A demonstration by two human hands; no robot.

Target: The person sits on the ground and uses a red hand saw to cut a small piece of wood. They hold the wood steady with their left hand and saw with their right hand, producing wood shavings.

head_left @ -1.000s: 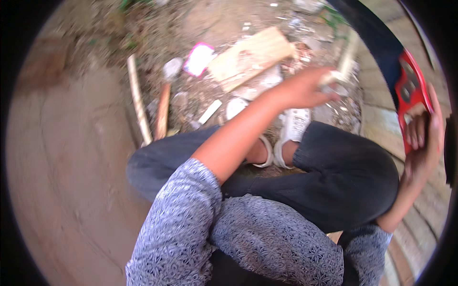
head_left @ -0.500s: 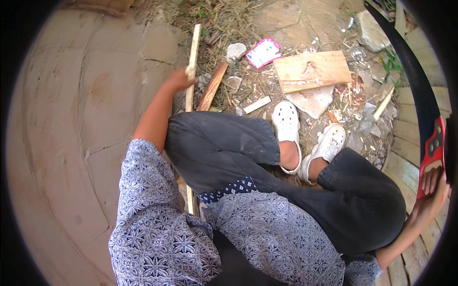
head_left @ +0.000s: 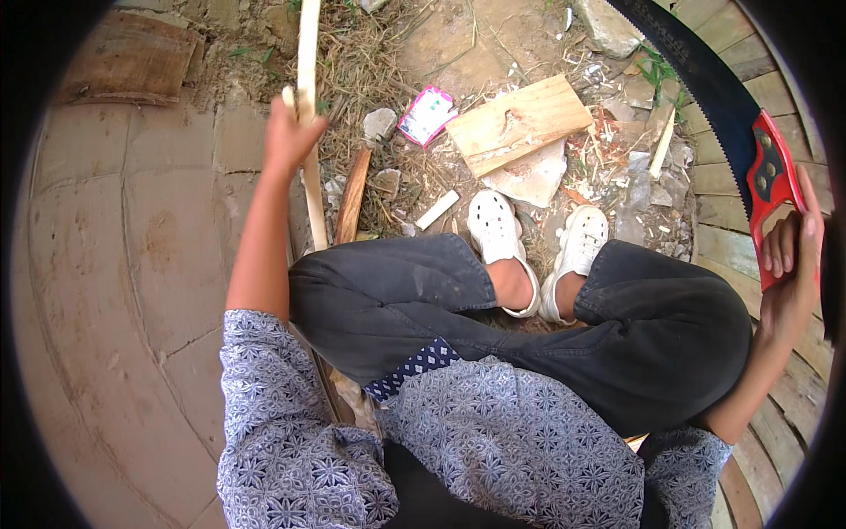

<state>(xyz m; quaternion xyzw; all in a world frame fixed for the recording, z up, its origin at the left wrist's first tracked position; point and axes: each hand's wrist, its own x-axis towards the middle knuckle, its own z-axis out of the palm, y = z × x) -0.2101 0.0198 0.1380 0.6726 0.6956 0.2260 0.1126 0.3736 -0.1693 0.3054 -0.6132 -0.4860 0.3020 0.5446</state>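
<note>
A big brown floor [head_left: 97, 264] fills the left side, and gray wood slats [head_left: 718, 210] curve along the right. The person sits between them in dark pants [head_left: 397, 273], knees spread wide. I see a long saw [head_left: 736, 123] on the right, with a black blade and a red handle. The right hand [head_left: 789, 247] is curled on that handle, fingers bent in its hole. A long, thin, pale stick [head_left: 307, 62] stands out past the left knee, beside the floor's edge. The left hand [head_left: 293, 132] is wrapped around it, gripping it tight. A tiny pale bit pokes up by those fingers, too small for me to tell what it is.

A flat board [head_left: 518, 123] lies tilted on the dirt out front, partly over a flat white stone [head_left: 533, 176]. Two white shoes [head_left: 495, 225] are on the feet, just below the stone. A short brown stick [head_left: 352, 198] lies near the pale one, just to its right. A pink-edged packet [head_left: 427, 115] is beside the board. Smallest is a wood bit [head_left: 437, 212] near the left shoe.
</note>
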